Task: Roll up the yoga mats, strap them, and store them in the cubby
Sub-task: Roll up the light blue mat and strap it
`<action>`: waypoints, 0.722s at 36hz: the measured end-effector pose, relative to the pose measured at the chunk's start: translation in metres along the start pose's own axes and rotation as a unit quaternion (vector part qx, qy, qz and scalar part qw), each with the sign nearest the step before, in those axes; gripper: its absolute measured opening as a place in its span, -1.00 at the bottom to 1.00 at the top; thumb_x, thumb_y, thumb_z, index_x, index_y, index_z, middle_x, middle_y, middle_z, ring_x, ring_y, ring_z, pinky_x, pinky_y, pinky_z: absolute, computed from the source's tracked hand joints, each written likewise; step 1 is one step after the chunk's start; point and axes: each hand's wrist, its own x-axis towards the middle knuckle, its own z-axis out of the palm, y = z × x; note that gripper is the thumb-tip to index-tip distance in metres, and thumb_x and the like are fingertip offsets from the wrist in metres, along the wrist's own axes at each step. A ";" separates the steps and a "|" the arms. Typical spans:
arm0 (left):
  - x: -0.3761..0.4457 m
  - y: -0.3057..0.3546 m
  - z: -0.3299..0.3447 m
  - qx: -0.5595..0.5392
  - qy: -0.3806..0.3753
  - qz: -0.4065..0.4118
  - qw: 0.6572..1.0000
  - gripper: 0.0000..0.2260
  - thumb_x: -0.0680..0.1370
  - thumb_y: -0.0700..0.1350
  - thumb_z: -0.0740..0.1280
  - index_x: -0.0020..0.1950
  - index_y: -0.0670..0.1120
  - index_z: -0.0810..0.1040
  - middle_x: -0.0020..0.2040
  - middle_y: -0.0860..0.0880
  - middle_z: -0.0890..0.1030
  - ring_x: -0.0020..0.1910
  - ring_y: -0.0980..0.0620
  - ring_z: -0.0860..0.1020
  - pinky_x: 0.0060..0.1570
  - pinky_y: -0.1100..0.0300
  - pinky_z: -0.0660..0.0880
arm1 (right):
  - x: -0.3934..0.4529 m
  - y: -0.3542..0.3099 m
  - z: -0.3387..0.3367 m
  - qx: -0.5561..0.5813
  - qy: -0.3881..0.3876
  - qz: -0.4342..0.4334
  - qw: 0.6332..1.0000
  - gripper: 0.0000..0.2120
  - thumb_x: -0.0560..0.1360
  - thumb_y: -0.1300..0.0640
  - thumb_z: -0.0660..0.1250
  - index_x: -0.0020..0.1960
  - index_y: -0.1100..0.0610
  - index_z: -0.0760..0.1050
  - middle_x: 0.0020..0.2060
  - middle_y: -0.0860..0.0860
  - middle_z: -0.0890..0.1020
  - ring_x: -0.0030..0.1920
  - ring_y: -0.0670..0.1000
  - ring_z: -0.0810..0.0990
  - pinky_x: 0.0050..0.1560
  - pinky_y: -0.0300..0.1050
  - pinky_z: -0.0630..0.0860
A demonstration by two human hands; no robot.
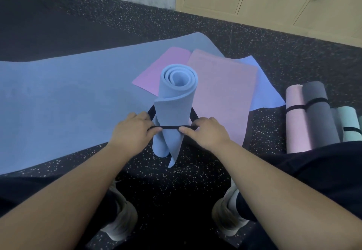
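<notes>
The rolled mat (174, 110) stands upright between both hands; left hand (131, 132) and right hand (205, 133) each pinch the strap (170, 127) stretched across it.

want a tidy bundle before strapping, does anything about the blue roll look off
Yes. The blue rolled mat is loose: its outer flap peels away at the bottom, ending in a free corner on the floor. The black strap crosses its front.
</notes>
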 end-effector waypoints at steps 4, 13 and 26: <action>0.000 -0.003 0.006 0.022 -0.031 -0.015 0.999 -0.60 0.62 0.23 0.04 0.21 0.12 0.58 0.15 0.11 0.46 0.12 0.01 0.36 0.00 0.10 0.41 | -0.001 -0.002 0.004 -0.028 -0.023 0.000 0.999 -0.46 0.52 -0.38 0.10 0.16 0.01 0.53 -0.10 -0.04 0.43 0.20 0.06 0.40 0.11 0.01 0.39; -0.002 0.004 0.005 0.006 0.149 0.042 0.988 -0.74 0.56 0.02 0.35 0.02 -0.17 0.48 -0.11 -0.08 0.57 -0.11 -0.17 0.48 -0.33 0.10 0.31 | 0.005 -0.018 0.008 -0.081 0.057 -0.052 0.994 -0.63 0.58 -0.27 0.12 -0.08 0.02 0.45 -0.03 0.01 0.54 0.12 0.11 0.43 -0.04 -0.02 0.30; 0.000 0.013 0.003 -0.141 0.152 0.069 0.976 -0.82 0.57 -0.12 0.34 -0.08 -0.23 0.48 -0.17 -0.05 0.46 -0.11 0.01 0.30 -0.14 0.08 0.33 | -0.004 -0.024 0.007 -0.113 0.147 -0.178 0.966 -0.68 0.64 -0.09 0.12 0.11 0.08 0.55 0.06 -0.02 0.56 0.09 0.09 0.42 -0.09 -0.10 0.15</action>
